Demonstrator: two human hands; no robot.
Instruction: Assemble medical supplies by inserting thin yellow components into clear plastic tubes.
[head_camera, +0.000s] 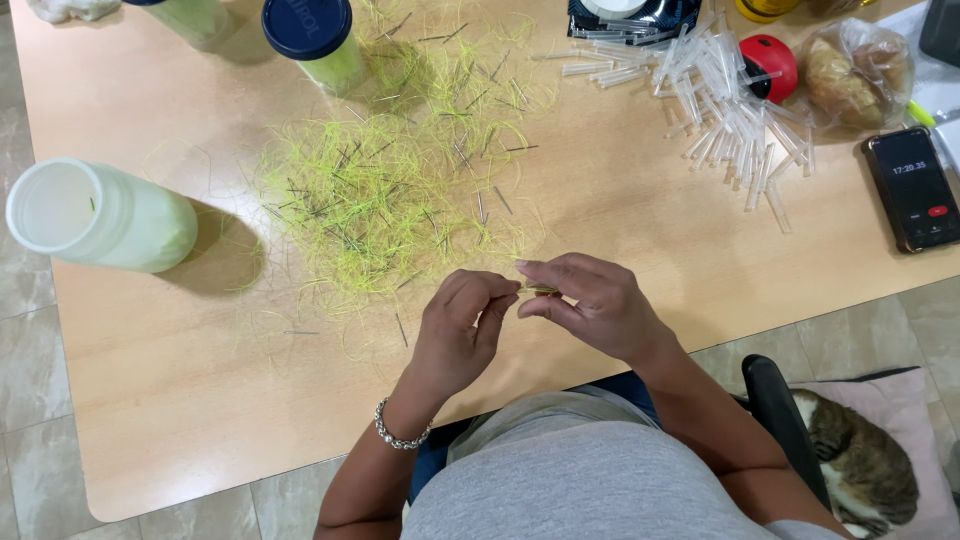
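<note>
My left hand (460, 335) and my right hand (590, 300) meet above the near edge of the wooden table (180, 380). Between their fingertips they pinch a small bundle of yellow-green threads and thin pins (538, 290). A silver bracelet (398, 432) circles my left wrist. Just beyond the hands spreads a loose heap of neon yellow-green fibres (390, 180) with several dark thin pins mixed in. Further right lies a pile of clear plastic tubes (730, 110).
A white jar (95, 215) lies on its side at the left. A blue-lidded jar (312, 38) stands at the back. A phone (912, 188), a red round object (770, 62) and bagged bread (850, 72) sit at the right. A cat (860, 465) rests on a cushion.
</note>
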